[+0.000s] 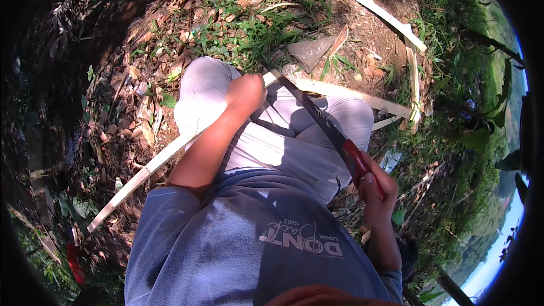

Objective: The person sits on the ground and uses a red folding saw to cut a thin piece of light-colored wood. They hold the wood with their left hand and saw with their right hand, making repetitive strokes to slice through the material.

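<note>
My left hand [246, 95] is closed around a long pale strip of split wood or bamboo [144, 173]. The strip slants from the lower left across my left forearm and leg, and a short end sticks out past my fist. In my right hand [377, 192] is the red handle of a machete [317, 114] with a long, dark, narrow blade. Its blade points up and to the left, with the far part crossing at the strip's short end. Whether the edge touches the strip, I cannot tell.
My crossed legs in pale trousers [198, 90] lie under both hands. More pale strips [362, 1] rest on the ground ahead and to the right, beside a flat grey stone-like piece [311, 52]. Leaves and grass surround me. A red object [75, 263] lies at the lower left.
</note>
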`<state>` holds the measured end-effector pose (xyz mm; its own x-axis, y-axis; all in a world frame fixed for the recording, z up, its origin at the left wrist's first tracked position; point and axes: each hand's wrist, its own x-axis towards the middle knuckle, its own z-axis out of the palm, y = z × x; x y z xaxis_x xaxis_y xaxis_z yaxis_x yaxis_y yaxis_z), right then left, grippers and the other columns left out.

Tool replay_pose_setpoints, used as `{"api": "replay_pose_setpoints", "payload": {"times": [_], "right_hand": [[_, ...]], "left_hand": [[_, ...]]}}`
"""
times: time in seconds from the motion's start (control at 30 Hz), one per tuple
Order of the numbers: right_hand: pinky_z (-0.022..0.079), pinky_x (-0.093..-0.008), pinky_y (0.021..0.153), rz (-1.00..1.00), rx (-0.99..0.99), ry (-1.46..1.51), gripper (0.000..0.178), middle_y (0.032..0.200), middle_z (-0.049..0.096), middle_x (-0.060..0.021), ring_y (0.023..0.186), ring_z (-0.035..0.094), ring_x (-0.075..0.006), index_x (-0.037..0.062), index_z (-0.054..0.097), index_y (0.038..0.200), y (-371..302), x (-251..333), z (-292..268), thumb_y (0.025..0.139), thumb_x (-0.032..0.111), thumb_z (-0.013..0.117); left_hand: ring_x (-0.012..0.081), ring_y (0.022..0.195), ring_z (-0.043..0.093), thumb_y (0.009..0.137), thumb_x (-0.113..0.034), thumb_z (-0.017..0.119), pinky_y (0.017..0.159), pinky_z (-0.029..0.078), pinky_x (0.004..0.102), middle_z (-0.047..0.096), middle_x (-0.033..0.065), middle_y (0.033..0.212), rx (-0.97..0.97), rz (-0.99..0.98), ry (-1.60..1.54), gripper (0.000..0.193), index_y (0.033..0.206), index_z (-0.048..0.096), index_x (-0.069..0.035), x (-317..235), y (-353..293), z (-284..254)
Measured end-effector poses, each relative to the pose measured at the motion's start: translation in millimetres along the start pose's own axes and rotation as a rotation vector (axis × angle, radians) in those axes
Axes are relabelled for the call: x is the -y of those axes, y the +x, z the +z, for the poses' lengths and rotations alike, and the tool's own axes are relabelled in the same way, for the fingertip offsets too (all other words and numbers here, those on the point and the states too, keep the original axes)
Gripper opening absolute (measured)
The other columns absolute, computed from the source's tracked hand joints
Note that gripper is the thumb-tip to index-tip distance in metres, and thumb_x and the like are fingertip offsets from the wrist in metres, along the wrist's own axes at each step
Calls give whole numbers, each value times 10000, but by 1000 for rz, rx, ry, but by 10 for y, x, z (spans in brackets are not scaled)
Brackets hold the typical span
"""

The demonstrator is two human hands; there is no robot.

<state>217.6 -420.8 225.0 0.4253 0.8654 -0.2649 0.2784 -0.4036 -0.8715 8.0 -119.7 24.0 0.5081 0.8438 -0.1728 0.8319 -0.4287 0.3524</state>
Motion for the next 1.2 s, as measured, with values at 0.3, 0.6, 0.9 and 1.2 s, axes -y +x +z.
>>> {"api": "replay_pose_setpoints", "payload": {"times": [0.3,0.6,0.9,1.2], "right_hand": [[460,-245,658,-76,48,41,380,922,731,-43,716,569,-62,-7,663,1414,234,131,37,1058,110,601],[526,-266,717,-181,66,57,371,928,778,-109,759,640,-87,44,675,1412,940,-97,799,1045,92,642],[563,-342,836,-262,-97,216,362,1099,789,-199,911,753,-220,63,692,1402,1933,-516,1954,1064,187,656],[548,-296,799,-167,-63,65,376,1058,782,-161,873,694,-123,45,670,1418,1255,-545,1422,1052,129,639]], "left_hand": [[382,813,765,881,-287,781,736,621,488,772,190,881,-34,-15,56,262,962,738,-41,18,-30,-123],[413,752,760,898,-233,699,710,622,510,759,205,801,26,58,102,195,939,711,-44,-54,-205,228],[400,770,774,930,-194,629,712,629,511,769,210,826,68,59,125,177,930,728,-47,-130,-248,194],[389,856,784,892,-133,660,776,636,476,784,205,903,23,-18,59,133,900,770,-58,-80,-60,188]]}}
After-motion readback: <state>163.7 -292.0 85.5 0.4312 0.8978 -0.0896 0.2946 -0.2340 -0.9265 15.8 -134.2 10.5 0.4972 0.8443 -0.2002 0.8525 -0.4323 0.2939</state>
